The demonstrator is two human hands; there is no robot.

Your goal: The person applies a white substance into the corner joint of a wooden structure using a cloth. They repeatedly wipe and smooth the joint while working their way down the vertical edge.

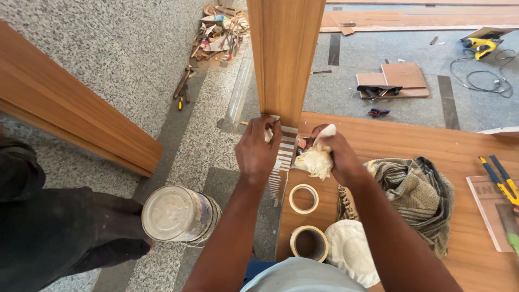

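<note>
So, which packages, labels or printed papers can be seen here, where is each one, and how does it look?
Tin can: on the stone floor left of the worktable, round, pale dusty lid, printed band on its side.
Printed sheet: right edge of the wooden table, flat, pinkish-grey with dark print, under yellow-handled pliers.

Two tape rolls (303,198) (308,243) lower centre by my wrists. One tin can (178,214) lower left. One rag wad (315,159) in my right hand (335,154). Two wood offcuts (403,75) (372,80) upper right.

Crumpled cream rag (315,160), bunched, at bench edge; upright wood panel (285,57) w/ striped tape strips (281,162) at base.
</note>
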